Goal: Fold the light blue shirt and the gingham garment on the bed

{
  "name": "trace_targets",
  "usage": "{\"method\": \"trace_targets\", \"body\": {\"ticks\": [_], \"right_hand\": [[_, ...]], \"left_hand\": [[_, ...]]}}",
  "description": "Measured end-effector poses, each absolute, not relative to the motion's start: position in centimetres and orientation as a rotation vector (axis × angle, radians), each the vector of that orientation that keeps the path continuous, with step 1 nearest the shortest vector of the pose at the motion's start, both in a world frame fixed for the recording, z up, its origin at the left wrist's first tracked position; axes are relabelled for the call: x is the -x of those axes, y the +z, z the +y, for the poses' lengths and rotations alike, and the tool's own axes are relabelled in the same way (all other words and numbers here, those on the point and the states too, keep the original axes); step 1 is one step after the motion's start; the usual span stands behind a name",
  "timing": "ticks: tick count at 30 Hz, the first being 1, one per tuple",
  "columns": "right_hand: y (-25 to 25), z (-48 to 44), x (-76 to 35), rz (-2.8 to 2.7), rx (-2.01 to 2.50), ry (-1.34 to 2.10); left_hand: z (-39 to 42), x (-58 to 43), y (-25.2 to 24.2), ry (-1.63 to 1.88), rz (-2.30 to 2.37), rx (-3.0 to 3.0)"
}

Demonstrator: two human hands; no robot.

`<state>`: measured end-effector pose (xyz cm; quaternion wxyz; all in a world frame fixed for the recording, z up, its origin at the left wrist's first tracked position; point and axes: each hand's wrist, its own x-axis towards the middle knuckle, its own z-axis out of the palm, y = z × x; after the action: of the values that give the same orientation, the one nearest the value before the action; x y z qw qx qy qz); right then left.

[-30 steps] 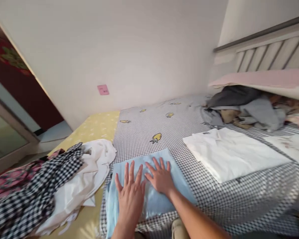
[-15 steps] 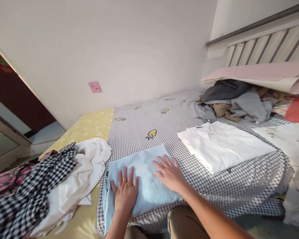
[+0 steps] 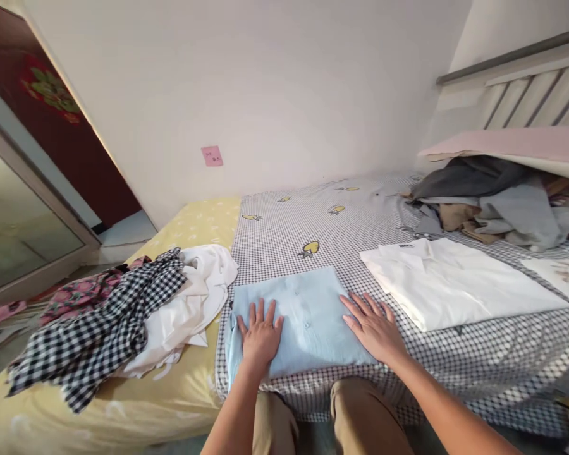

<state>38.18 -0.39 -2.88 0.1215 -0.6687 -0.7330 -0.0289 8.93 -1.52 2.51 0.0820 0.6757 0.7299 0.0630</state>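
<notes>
Knees, two, in khaki trousers: at the near edge, below the work.

Left hand: laid palm down on the left part of the blue shirt, fingers spread, pinching nothing.

Right hand: also spread, at the shirt's right edge, fingertips over the cloth; I could not tell how much of the palm bore on it.

Blue shirt, one, pale: folded into a flat rectangle, small buttons down the middle. It lay on the checked sheet, between the hands, in front of the knees.

To its left, partly on the yellow sheet, a loose heap: white garment nearest the shirt, then a black-and-white checked garment, then floral cloth, pink on dark.

To its right, well apart from the heap: white shirt, folded flat, a dark label at the collar.

Beyond that, rumpled clothes, grey and brown, under a pink sheet-like piece.

Farther back: radiator, with a grey pipe above; pale wall, bearing a pink note, its writing too small to read.
</notes>
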Motion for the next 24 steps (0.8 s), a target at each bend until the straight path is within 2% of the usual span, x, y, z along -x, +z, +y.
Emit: {"method": "trace_targets", "body": {"ticks": [6, 9, 13, 16, 20, 24], "right_hand": [[-1.4, 0.6, -39.5, -2.017, 1.966, 0.179], [0.3, -0.6, -38.8, -1.927, 1.839, 0.052], [1.4, -4.4, -34.5, -2.273, 1.428, -0.092], [1.3, -6.2, -30.4, -2.504, 1.262, 0.014], [0.5, -6.4, -26.8, -2.562, 1.326, 0.153], [-0.5, -5.9, -25.5, -2.525, 1.377, 0.156]], "left_hand": [[-5.1, -5.4, 2.7, 0.34, 2.124, -2.05], [-7.6, -2.5, 0.9, 0.487, 2.078, -1.989], [-10.9, 1.1, -2.2, 0.773, 1.902, -1.961], [-12.9, 1.9, -2.3, 0.593, 1.894, -2.079], [-13.5, 0.5, -0.2, 0.204, 2.077, -2.18], [-12.6, -0.2, 0.6, 0.263, 2.199, -2.246]]}}
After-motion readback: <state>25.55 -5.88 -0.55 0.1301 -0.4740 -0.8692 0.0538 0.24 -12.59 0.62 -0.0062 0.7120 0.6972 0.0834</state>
